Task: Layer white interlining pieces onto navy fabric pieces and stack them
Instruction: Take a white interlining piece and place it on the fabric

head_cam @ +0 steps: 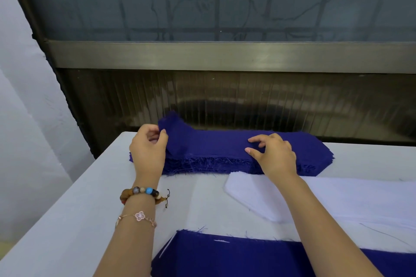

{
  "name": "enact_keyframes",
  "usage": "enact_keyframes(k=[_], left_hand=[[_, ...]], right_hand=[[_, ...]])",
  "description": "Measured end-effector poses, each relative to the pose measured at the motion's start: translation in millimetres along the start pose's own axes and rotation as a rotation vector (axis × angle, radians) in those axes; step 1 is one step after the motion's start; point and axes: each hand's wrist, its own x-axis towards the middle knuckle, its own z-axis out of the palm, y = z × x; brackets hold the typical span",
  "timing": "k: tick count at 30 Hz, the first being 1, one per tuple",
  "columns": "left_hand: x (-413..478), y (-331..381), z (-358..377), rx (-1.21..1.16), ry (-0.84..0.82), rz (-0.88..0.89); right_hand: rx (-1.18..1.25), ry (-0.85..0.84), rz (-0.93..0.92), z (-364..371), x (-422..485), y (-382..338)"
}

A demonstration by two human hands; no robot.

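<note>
My 2 arms, bare from hand to elbow. Just behind my left hand (148, 148) sits a beaded bracelet (140, 192) of brown, grey, cream, bright blue and dark beads, with knotted cord ends. Further up that forearm is a thin rose-gold chain (126, 217) carrying 1 pale pink 4-petal flower charm (140, 216). My right hand (274, 155) and its wrist are bare.

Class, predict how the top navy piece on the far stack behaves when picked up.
Probably floppy: the top navy piece curls where the left hand pinches it. Likely light, one thin layer. Frayed threads may snag the stack.
</note>
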Motion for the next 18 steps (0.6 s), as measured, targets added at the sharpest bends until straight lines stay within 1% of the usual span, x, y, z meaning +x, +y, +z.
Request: enact_keyframes(k=[1, 3, 4, 5, 8, 11, 14, 18], left_hand=[[1.3, 0.9, 1.1, -0.099, -0.018, -0.055], [2.5, 2.5, 2.9, -0.291, -0.076, -0.234], [2.6, 2.8, 3.4, -0.357, -0.112, -0.306], [2.4, 3.0, 3.7, -0.404, -0.152, -0.341], [-1.5, 3.8, 2.5, -0.547, -0.256, -0.333], [-3.5, 7.8, -1.0, -0.643, -0.262, -0.363], [-2.9, 13.1, -3.8, -0.819, -0.315, -0.334], [-1.6, 13.2, -8.0, -1.061, -0.388, -0.333]], right_hand=[[0.001, -0.001, -0.001, -0.3, 0.2, -0.1], [-0.01, -0.006, -0.002, -1.0, 0.9, -1.0], [-0.017, -0.003, -0.007, -1.3, 0.8, -1.8], [-0.021, 0.006, -0.018, -1.6, 0.3, -2.7], [0.017, 0.036, -0.126, 0.2, -3.3, -5.5], [0.115, 0.017, -0.232, 3.3, -8.0, -6.0], [0.17, 0.003, -0.263, 2.3, -8.1, -5.4], [0.178, 0.007, -0.287, 1.2, -6.3, -6.6]])
